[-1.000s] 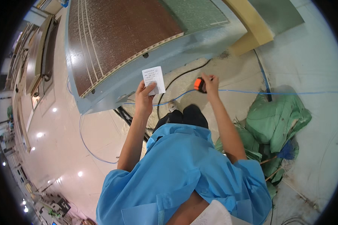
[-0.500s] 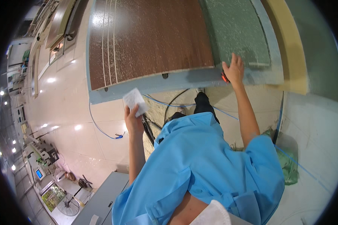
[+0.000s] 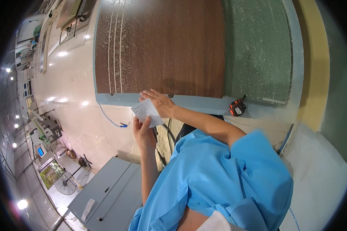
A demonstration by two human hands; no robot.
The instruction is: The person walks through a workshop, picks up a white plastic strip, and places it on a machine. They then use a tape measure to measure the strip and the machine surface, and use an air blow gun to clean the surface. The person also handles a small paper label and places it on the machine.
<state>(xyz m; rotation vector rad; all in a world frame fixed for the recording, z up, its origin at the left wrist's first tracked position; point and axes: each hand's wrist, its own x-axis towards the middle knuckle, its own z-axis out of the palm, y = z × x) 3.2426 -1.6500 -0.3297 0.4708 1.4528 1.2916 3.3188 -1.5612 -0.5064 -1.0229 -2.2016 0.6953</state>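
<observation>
Through my camera I have the paper slip (image 3: 147,112) just left of the centre of the frame, and the left hand (image 3: 144,131) has it pinched along its lower edge, thumb on top. The right hand (image 3: 161,104) reaches across from the right, fingers extended and grasping nothing that I can see; I can't tell whether it touches the slip or the brown panel (image 3: 173,50) just beyond it. I judge the step to be handling and reading the slip, so I'd keep the left pinch light, near the edge, with the thumb off the writing and the sheet flat toward the camera. I'd keep the right fingers from covering its upper corner, and bring them down gently if they land on the panel, since pale chips are scattered over it. The tape measure (image 3: 237,107) rests right of centre on the blue-grey table edge (image 3: 196,101); I'd leave it well clear of my elbow.
</observation>
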